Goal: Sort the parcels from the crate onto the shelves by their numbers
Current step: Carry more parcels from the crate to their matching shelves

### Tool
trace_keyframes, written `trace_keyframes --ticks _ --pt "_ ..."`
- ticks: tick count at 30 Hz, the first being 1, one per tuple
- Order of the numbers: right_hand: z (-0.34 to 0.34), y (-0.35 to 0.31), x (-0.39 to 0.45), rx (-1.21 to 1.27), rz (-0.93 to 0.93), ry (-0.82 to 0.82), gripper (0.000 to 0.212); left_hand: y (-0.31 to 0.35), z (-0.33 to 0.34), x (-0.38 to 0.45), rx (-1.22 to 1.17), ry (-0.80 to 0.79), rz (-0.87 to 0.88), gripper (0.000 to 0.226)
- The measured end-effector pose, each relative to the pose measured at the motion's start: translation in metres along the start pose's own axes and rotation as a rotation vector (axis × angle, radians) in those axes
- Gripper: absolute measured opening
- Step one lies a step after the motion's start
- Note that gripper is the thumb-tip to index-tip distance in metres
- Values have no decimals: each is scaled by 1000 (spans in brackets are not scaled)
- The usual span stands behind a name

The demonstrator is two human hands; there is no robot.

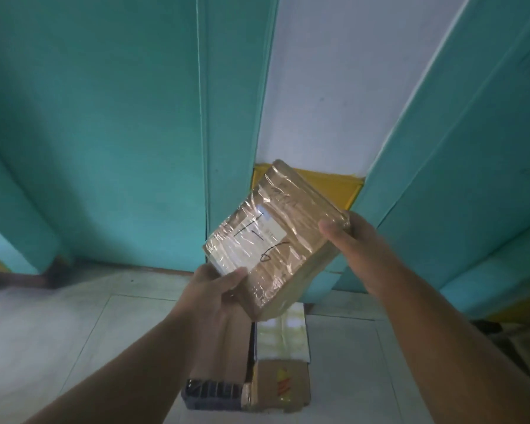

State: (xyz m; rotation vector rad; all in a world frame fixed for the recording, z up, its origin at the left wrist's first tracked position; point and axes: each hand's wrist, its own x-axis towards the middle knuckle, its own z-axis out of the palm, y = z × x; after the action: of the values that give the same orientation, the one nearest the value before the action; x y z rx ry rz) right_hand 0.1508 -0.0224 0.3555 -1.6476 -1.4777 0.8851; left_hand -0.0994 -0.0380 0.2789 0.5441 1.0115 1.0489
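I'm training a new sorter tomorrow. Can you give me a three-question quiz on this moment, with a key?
1. True or false: both hands hold the taped parcel.
2. Where does the left hand grip it? A) its lower corner B) its top edge C) not at all
3. Fill in: below the held parcel, on the pale tiled floor, a brown box bears red and ____ marks.

Key:
1. True; the right hand grips the parcel's right-hand corner.
2. A
3. yellow
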Motion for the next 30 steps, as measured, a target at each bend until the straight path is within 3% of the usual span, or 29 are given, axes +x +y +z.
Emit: trace_keyframes --ticks 3,9,12,17,24,27,30 --pt "-4 -3 -7 58 6 116 55 3 -1 -2 -21 -61 6 60" --pt "-34 -15 -26 175 3 139 49 8 15 -4 -94 -160 -26 75" --pt "-62 -24 -29 159 -28 215 49 4 45 -10 -10 -221 -22 63" --pt "-134 -14 -60 122 62 319 63 -16 116 -17 179 -327 -19 39" --pt "-255 52 -158 -102 160 552 34 -111 241 -46 604 -511 -25 46" --pt "-318 89 -207 -145 206 656 32 -162 308 -68 705 -640 73 52" --pt "-385 125 -253 -175 232 750 30 -205 379 -91 865 -802 240 42"
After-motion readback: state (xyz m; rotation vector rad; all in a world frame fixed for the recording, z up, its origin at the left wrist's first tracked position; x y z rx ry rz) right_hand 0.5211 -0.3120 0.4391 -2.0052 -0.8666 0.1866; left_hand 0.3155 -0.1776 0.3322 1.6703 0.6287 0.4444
